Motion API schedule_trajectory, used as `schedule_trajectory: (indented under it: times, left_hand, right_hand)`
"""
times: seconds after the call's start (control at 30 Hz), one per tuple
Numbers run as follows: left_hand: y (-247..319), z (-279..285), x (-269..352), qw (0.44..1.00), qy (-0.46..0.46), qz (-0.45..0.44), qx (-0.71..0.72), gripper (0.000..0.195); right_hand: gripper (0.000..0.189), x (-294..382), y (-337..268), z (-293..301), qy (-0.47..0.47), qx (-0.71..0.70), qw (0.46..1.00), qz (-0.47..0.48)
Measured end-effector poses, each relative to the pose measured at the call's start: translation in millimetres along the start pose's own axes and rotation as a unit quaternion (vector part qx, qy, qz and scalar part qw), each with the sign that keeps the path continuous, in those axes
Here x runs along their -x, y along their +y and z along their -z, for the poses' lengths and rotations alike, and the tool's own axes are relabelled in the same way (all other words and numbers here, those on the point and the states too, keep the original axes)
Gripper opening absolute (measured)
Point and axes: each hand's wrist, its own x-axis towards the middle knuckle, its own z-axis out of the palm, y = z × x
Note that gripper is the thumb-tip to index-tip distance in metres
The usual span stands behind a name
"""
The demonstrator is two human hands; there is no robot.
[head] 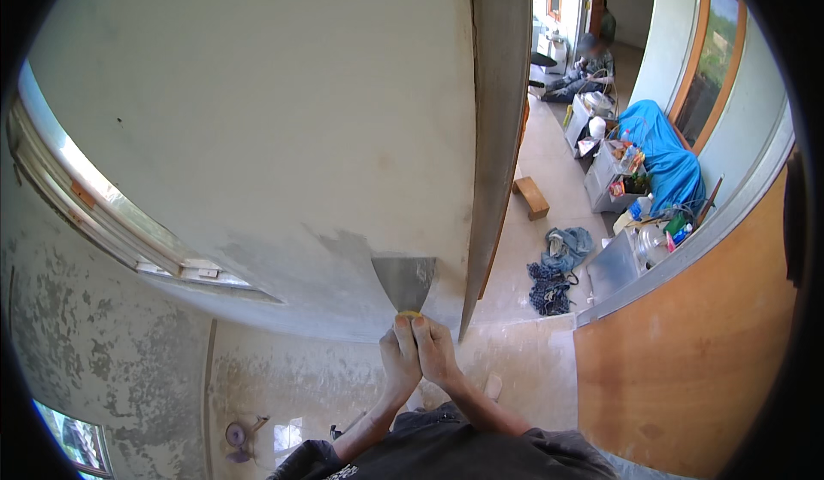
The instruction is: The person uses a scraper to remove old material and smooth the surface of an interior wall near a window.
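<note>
Both of my hands grip one putty knife, a wide scraper whose flared metal blade (405, 280) points away from me. My left hand (400, 357) and my right hand (438, 354) press side by side, thumbs together at the yellow collar (410, 314). Their fingers hide the handle. The blade's straight edge meets the pale wall (290, 126) near its right-hand corner. Grey, worn patches (344, 243) mark the wall just left of the blade.
Right of the wall edge a doorway shows a person (592, 71) seated on the floor, a wooden stool (532, 198), clothes (560, 267) and a blue tarp (669, 158). A wooden door (682, 338) stands at right. A small fan (237, 438) is on the floor, lower left.
</note>
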Motion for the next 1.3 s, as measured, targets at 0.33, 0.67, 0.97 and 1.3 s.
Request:
schedule_trajectory:
  times: [0.33,0.67,0.97,1.3]
  left_hand:
    - [10,-4,-3,1.000,0.012,-0.023,-0.012,0.050]
    - [-10,-6,3,1.000,0.015,0.011,0.001,0.054]
    - [-5,-4,4,0.999,0.034,-0.013,-0.022,0.058]
    - [-10,4,13,0.999,0.016,0.037,-0.020,0.051]
  right_hand:
    - [0.042,-11,-18,1,-0.002,0.023,1.000,0.019]
    - [0.042,-1,-7,4,-0.015,0.043,0.999,0.004]
    - [0.042,2,-3,1,-0.023,-0.021,0.999,-0.024]
    - [0.043,10,3,-5,0.000,-0.001,1.000,-0.030]
